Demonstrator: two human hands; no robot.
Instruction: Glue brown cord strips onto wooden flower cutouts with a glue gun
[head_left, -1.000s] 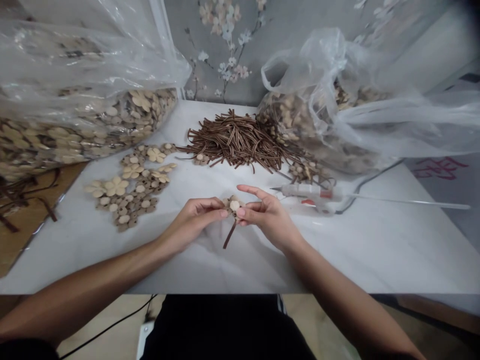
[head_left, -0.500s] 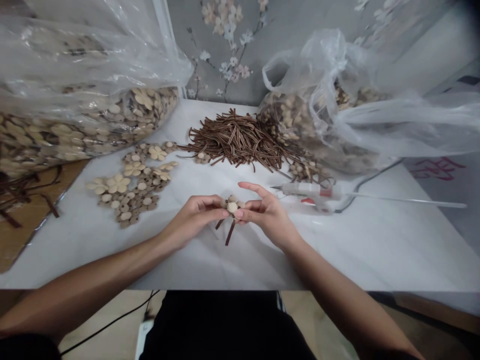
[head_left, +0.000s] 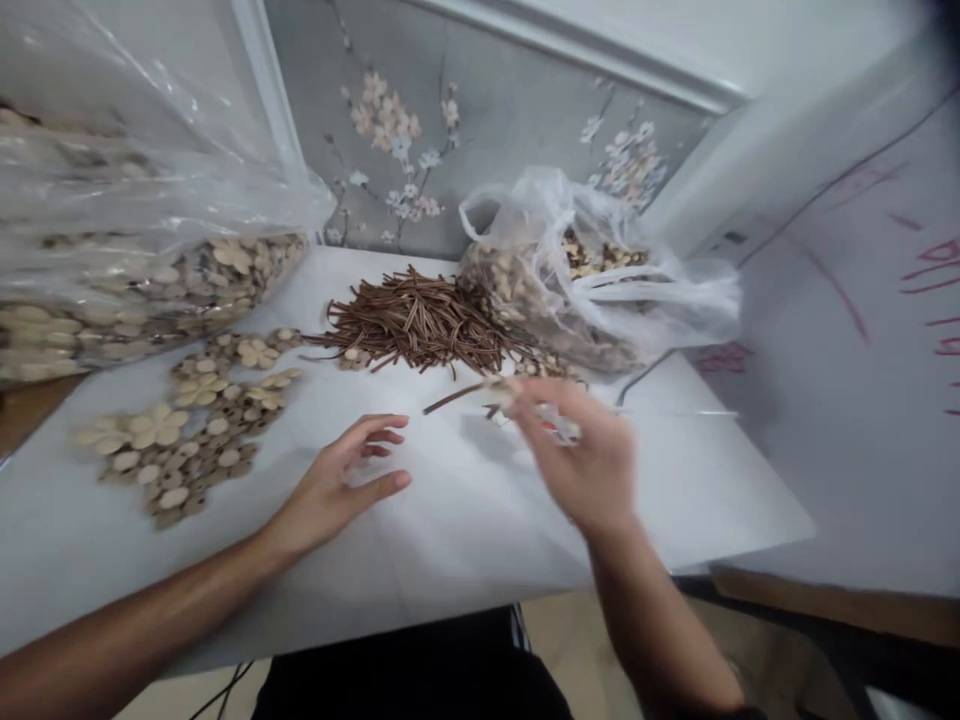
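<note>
Right hand (head_left: 581,455) pinches a flower piece (head_left: 500,389) in front of the pile of brown strips (head_left: 416,322); left hand (head_left: 341,488) spread

The right hand, blurred, is nearer the person than the pile and a little to its right. Its thumb and fingers are clamped together on the pale flower piece, whose details are too blurred to make out. A brown strip (head_left: 452,398) sticks out from the piece toward the left, its free end in front of the pile.

The left hand is in front of the pile and to its left, with the thumb well apart from the loosely curved fingers and bare tabletop (head_left: 450,540) visible between them. Whether it touches the surface cannot be told.

Left of the pile lie loose flower pieces (head_left: 217,427), with a large clear bag (head_left: 150,260) of similar ones behind them. Touching the pile's right side is a white plastic bag (head_left: 551,290). Right of the pile and nearer the person, a thin rod (head_left: 697,412) shows beyond the right hand.
</note>
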